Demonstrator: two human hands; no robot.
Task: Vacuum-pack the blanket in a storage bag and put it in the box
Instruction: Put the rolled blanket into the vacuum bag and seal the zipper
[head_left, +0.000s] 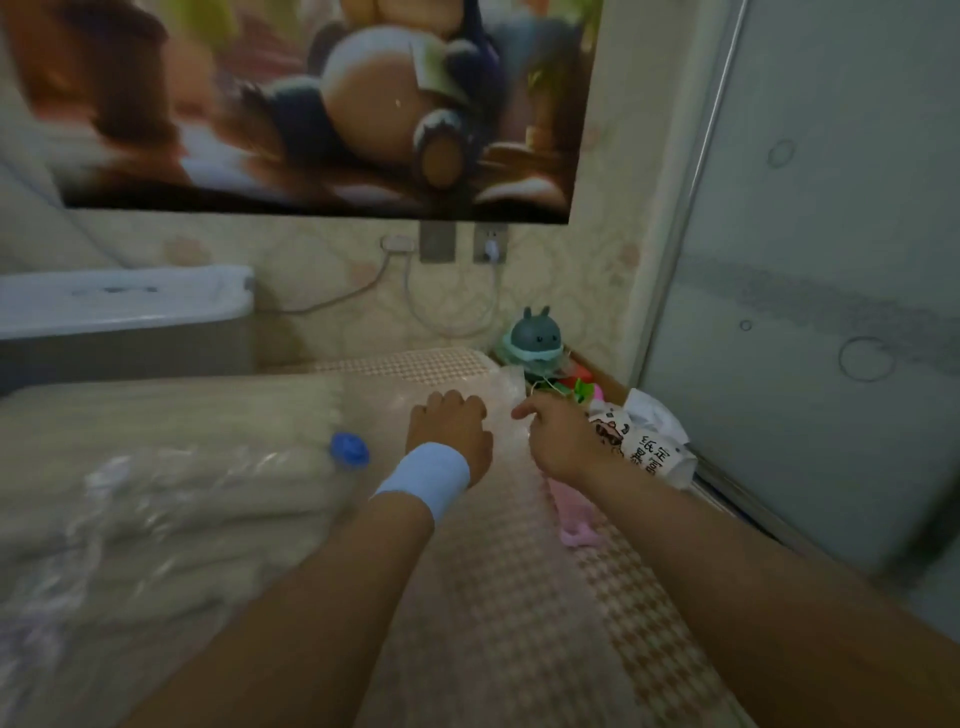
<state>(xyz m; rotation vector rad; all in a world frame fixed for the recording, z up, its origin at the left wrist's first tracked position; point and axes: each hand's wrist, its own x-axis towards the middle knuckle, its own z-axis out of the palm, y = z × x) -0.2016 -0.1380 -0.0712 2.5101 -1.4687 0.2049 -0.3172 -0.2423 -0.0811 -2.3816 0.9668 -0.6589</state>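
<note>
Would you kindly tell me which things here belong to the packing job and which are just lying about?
Job: storage bag, blanket inside, blue valve, left hand, right hand.
Lying about: grey toy, pink cloth, printed packet, wall charger.

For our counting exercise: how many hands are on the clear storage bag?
2. The left hand, wearing a blue wristband, rests on the bag; the right hand pinches its edge just beside it.

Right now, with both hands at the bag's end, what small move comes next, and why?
Probably slide the right hand along the edge of the storage bag to seal it: that hand pinches the edge, and the left hand presses beside it.
</note>
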